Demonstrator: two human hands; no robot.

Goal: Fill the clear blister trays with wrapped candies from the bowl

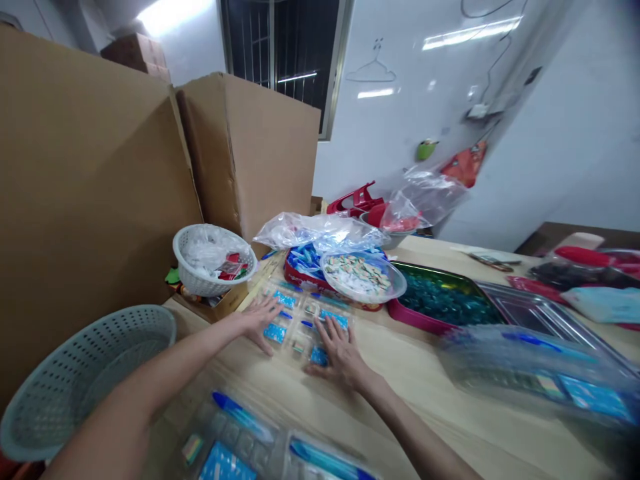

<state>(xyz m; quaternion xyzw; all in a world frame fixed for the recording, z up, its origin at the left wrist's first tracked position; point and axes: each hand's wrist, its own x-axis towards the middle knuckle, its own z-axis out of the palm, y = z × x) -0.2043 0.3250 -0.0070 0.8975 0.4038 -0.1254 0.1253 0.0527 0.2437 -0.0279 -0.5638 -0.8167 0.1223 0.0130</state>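
Left hand (257,321) and right hand (340,353) open, fingers spread, resting palm-down, no grip, on clear plastic compartment tray (300,327) near left edge of worktop (415,407). Tray likely light, stiff, brittle; take hold at outer rim.

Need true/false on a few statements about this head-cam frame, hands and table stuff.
1. The left hand and right hand rest on a clear plastic compartment tray of small blue packets. True.
2. A grey perforated plastic basket sits right of the hands. False: it is on the left, beside the left forearm.
3. A pink-rimmed tray holds teal-blue pieces. True.
4. A white slotted plastic basket is empty. False: it holds clear plastic bags and a red item.
5. Tall brown cardboard boxes stand left of the hands. True.
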